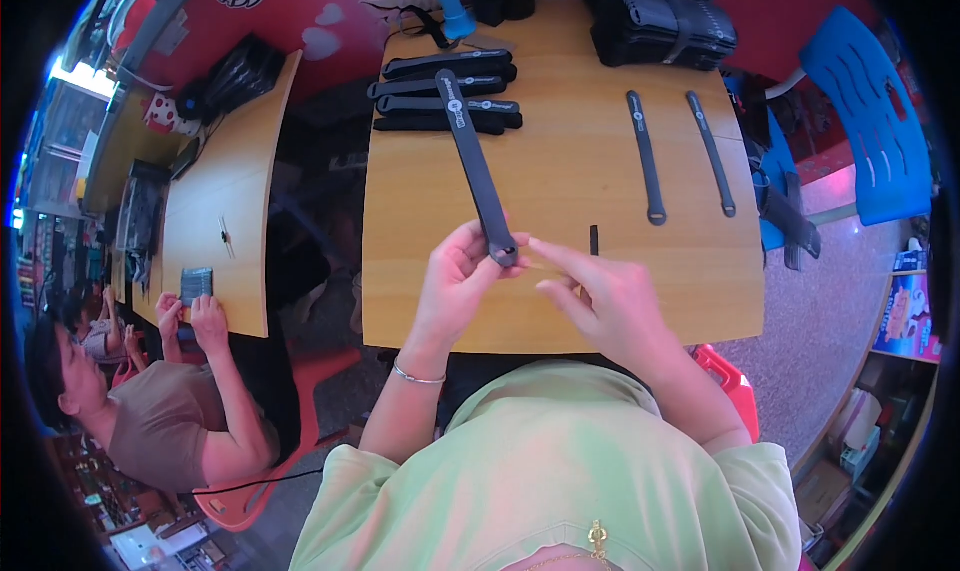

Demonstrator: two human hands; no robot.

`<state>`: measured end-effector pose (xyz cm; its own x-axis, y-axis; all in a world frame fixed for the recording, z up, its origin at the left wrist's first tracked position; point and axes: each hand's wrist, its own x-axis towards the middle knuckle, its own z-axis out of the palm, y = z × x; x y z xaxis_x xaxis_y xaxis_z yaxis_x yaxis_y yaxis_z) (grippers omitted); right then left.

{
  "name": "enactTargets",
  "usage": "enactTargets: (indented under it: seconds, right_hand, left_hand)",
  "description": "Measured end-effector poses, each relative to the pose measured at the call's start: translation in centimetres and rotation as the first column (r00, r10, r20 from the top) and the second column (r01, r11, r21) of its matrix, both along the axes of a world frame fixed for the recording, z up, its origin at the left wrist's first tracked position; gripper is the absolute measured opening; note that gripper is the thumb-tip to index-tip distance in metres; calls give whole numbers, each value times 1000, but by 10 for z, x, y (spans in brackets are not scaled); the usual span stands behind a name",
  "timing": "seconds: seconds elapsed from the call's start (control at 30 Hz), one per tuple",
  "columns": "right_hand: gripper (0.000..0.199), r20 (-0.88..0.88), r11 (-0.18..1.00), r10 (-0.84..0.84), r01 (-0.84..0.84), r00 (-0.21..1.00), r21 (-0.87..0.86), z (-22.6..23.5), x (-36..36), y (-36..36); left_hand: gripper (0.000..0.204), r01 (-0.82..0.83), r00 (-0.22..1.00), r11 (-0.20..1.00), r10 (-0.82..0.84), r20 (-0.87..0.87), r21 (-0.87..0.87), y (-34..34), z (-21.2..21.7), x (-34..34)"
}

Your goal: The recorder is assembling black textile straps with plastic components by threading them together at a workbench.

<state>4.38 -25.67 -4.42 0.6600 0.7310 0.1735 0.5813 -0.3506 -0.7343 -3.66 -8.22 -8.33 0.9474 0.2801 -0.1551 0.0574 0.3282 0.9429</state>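
Observation:
My left hand [461, 273] is closed on the near end of a long black strap [475, 166], just beside the round hole in its tip. The strap slants up and away over the table, and a pale print marks its far part. My right hand [604, 296] is close by on the right, its thumb and index finger apart. The right index fingertip is beside the strap's holed end; whether it touches is hard to tell. Two more straps, a left one [646, 161] and a right one [711, 156], lie flat on the table's right side. A short black strip [594, 240] lies beyond my right hand.
Bundles of black straps [445, 104] lie at the table's [570, 101] back left. A black stack [665, 31] sits at the back right. A blue fan [455, 11] stands behind. A blue chair [865, 111] is on the right. At another table [222, 186], a person [170, 401] works on the left.

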Motion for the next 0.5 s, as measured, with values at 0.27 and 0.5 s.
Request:
enactTargets:
  seconds: [0.27, 0.5]
  right_hand:
    - [43, 88, 910, 5, -41, 996, 413, -31, 6, 8]
    - [30, -68, 854, 148, -93, 987, 512, -40, 15, 3]
  left_hand:
    - [23, 82, 997, 988, -82, 8, -129, -18, 6, -4]
    - [22, 116, 993, 990, -117, -13, -81, -22, 13, -2]
